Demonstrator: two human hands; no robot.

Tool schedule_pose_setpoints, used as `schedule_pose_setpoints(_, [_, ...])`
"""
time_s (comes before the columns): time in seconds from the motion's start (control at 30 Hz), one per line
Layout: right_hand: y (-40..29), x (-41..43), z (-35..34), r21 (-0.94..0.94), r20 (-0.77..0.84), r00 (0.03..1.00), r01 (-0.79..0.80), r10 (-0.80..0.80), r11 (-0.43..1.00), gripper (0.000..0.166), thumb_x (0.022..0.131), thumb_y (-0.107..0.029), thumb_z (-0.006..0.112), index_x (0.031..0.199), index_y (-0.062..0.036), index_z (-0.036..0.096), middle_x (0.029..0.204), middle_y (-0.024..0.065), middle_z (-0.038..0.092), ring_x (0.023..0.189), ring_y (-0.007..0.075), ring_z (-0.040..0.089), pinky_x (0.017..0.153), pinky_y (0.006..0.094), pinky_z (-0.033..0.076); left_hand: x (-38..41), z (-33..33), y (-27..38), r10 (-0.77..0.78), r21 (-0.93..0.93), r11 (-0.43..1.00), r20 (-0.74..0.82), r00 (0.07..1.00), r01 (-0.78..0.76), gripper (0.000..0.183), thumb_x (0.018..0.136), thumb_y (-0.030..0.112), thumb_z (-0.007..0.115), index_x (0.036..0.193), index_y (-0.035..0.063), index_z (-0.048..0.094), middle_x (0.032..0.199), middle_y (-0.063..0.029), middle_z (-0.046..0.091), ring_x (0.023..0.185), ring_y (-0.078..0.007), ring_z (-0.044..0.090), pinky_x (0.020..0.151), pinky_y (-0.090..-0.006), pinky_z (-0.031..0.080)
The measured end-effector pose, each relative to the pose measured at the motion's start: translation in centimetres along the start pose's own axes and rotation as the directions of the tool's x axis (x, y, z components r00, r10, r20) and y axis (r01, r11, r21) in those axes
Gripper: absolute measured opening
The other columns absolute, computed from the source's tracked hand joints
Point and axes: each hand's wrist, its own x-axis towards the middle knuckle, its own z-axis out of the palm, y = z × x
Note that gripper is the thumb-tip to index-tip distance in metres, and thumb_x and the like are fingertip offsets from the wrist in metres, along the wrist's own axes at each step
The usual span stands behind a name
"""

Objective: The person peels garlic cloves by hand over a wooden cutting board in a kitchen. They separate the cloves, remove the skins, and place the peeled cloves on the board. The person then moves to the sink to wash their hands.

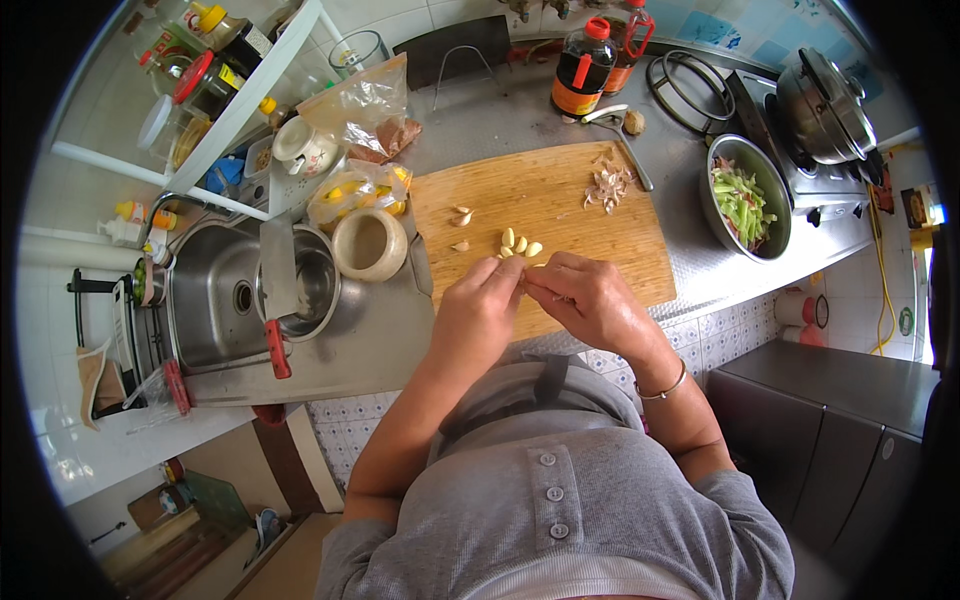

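Observation:
My left hand [480, 300] and my right hand [589, 300] meet fingertip to fingertip over the near edge of a wooden cutting board [480, 187]. They pinch what appears to be a garlic clove, mostly hidden by the fingers. A scrap of papery skin [561, 298] shows under my right fingers. Just beyond the hands lie several peeled garlic cloves [520, 244]. Unpeeled cloves [462, 218] rest to their left on the board. A heap of garlic skins [609, 184] lies at the board's far right.
Left of the board stand a stone mortar [397, 251] and a sink [217, 330], with a cleaver [278, 270] across a metal bowl [324, 304]. At right are a spoon [637, 161], a bowl of cut green vegetables [709, 199] and a pot [825, 112]. Sauce bottles [581, 71] stand behind.

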Motion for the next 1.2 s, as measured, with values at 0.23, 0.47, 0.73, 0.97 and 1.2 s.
schedule_pose_setpoints(0.23, [-0.4,0.3,0.0,-0.051,0.018,0.999,-0.043,0.044,0.998,0.006,0.069,-0.001,0.058,0.074,0.0002,0.056,0.067,0.0147,0.055,0.060,0.0306,0.054,0.052,0.0350,0.043,-0.2,0.3,-0.4,-0.020,-0.063,0.998,-0.005,1.000,0.020,0.024,0.069,-0.007,0.058,0.092,-0.0007,0.056,0.074,-0.0126,0.055,0.064,-0.0285,0.056,0.055,-0.0338,0.045])
schedule_pose_setpoints(0.47, [0.0,0.6,1.2,0.041,-0.138,0.985,-0.101,0.105,0.994,0.005,0.067,-0.001,0.059,0.072,0.0000,0.058,0.064,0.0143,0.056,0.055,0.0302,0.054,0.049,0.0328,0.044,-0.3,0.6,-0.7,-0.076,-0.151,0.986,-0.040,0.996,0.069,0.020,0.072,-0.008,0.056,0.091,-0.0018,0.057,0.071,-0.0115,0.056,0.056,-0.0201,0.057,0.050,-0.0298,0.045])
schedule_pose_setpoints(0.73, [0.6,0.6,0.6,0.005,-0.070,0.998,0.001,0.000,1.000,0.014,0.073,-0.001,0.059,0.086,-0.0011,0.062,0.068,0.0119,0.057,0.059,0.0255,0.056,0.054,0.0304,0.044,0.0,0.6,-1.0,-0.110,-0.216,0.971,-0.027,0.994,0.101,0.022,0.073,-0.012,0.054,0.093,-0.0029,0.056,0.072,-0.0088,0.055,0.056,-0.0130,0.058,0.049,-0.0255,0.045])
schedule_pose_setpoints(0.97, [0.6,0.7,-0.3,-0.026,0.021,0.998,0.060,-0.059,0.998,0.011,0.072,-0.002,0.059,0.083,-0.0014,0.061,0.069,0.0122,0.057,0.062,0.0284,0.056,0.054,0.0333,0.044,0.2,-0.3,-0.5,-0.062,-0.199,0.977,0.058,0.996,0.072,0.024,0.071,-0.012,0.054,0.092,-0.0028,0.056,0.071,-0.0099,0.055,0.053,-0.0153,0.056,0.048,-0.0262,0.045])
schedule_pose_setpoints(1.2, [-0.3,0.8,-0.1,-0.062,0.009,1.000,0.007,-0.007,0.998,0.011,0.067,-0.001,0.059,0.078,-0.0016,0.060,0.064,0.0112,0.055,0.057,0.0277,0.054,0.052,0.0315,0.044,0.0,0.2,-0.5,-0.065,-0.210,0.975,0.015,0.998,0.066,0.023,0.070,-0.011,0.053,0.091,-0.0036,0.057,0.070,-0.0110,0.055,0.053,-0.0164,0.056,0.049,-0.0258,0.044])
